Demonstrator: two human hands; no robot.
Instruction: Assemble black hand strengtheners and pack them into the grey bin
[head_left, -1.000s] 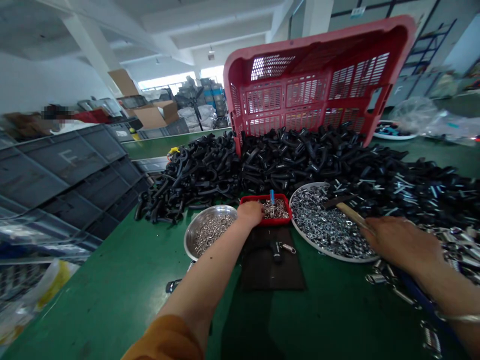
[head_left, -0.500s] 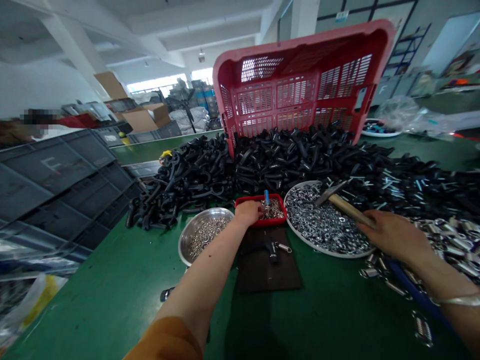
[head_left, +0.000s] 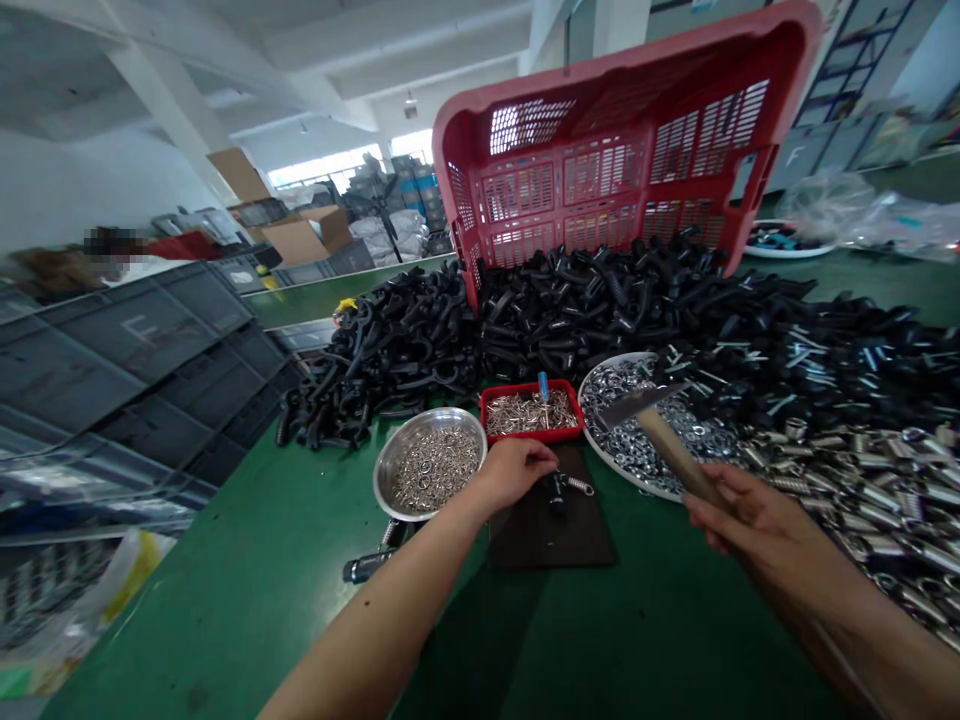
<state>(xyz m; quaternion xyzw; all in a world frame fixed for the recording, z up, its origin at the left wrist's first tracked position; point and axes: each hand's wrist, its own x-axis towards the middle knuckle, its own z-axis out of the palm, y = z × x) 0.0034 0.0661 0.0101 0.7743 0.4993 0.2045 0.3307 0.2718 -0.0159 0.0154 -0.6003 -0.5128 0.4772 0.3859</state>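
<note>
"Hammer [head_left: 670,447] and black part [head_left: 556,495]: how do they look, and where are they?"

"The hammer has a pale wooden handle and a dull grey head, narrow and drawn out at one end. It is held up before the round tray [head_left: 621,473] of small metal pieces. The black part lies on a dark mat [head_left: 551,545] just below the red tray [head_left: 568,434], with a shiny coil spring [head_left: 578,486] sticking out to its right."

"And the hands?"

"Apart from each other. The right hand [head_left: 754,515] is clamped around the lower handle. The left hand [head_left: 516,472] is at the black part, thumb and fingertips drawn close; I cannot tell whether they grip anything."

"What else is hard to make out?"

"The left hand hides the black part's left side, and the right hand covers the handle's end. The left forearm partly covers a second black piece [head_left: 362,568] below the steel bowl [head_left: 382,478]. Both forearms are cut off at the edge of view."

"Where is there room?"

"Bare green desk [head_left: 225,610] lies nearer than the mat and left of the bowl, out to its slanting edge beside the grey crates [head_left: 112,345]. Loose springs [head_left: 877,490] crowd the right side."
</note>
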